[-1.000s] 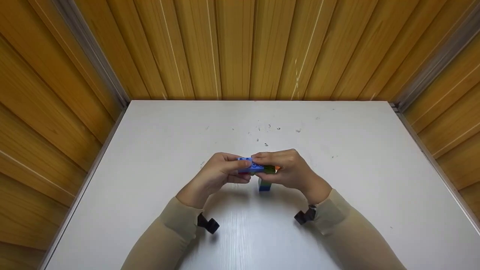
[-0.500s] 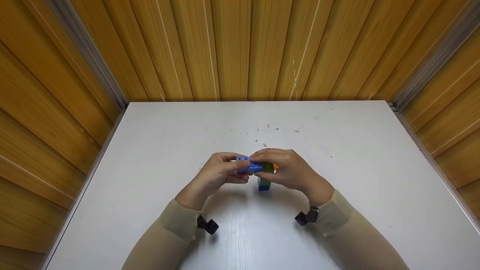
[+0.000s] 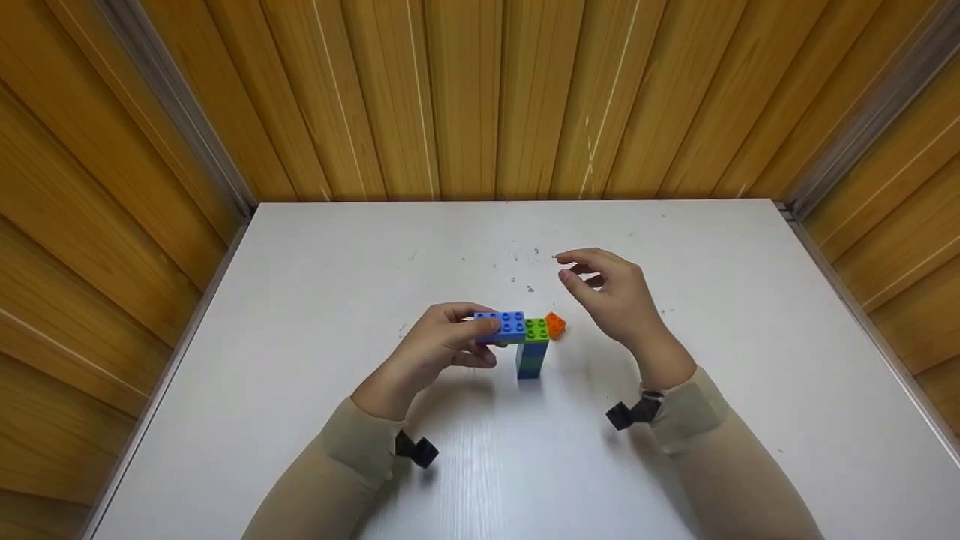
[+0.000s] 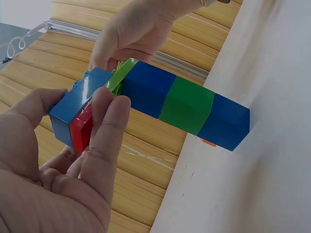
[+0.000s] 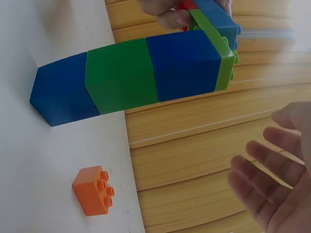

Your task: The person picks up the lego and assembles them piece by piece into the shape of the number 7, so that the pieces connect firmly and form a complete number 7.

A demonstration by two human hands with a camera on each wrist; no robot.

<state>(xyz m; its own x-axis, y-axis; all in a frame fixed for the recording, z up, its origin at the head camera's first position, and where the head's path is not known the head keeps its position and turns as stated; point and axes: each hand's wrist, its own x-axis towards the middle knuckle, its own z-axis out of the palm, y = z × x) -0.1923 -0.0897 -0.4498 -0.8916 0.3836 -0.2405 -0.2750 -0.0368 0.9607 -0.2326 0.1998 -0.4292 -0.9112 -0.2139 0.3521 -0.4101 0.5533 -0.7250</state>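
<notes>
My left hand (image 3: 431, 345) pinches a light blue toy building brick (image 3: 511, 319) from its left end, thumb on the studs and fingers underneath. A red brick (image 4: 82, 127) shows under it in the left wrist view, against the fingertips. The blue brick sits over one end of a lime green plate (image 3: 536, 328). That plate caps an upright tower (image 3: 531, 362) of stacked dark blue and green bricks standing on the table. Apart from the bricks, my right hand (image 3: 616, 292) hovers at the back right, fingers loosely bent, holding nothing.
An orange brick (image 3: 555, 325) lies on the white table (image 3: 315, 255) just behind and right of the tower, studs facing up and sideways. Wood-look panels (image 3: 469, 97) wall the table at the back and both sides.
My right hand has let go of the bricks and moved up and right, exposing the lime plate, tower top and orange brick. The left hand keeps its hold on the blue brick.
</notes>
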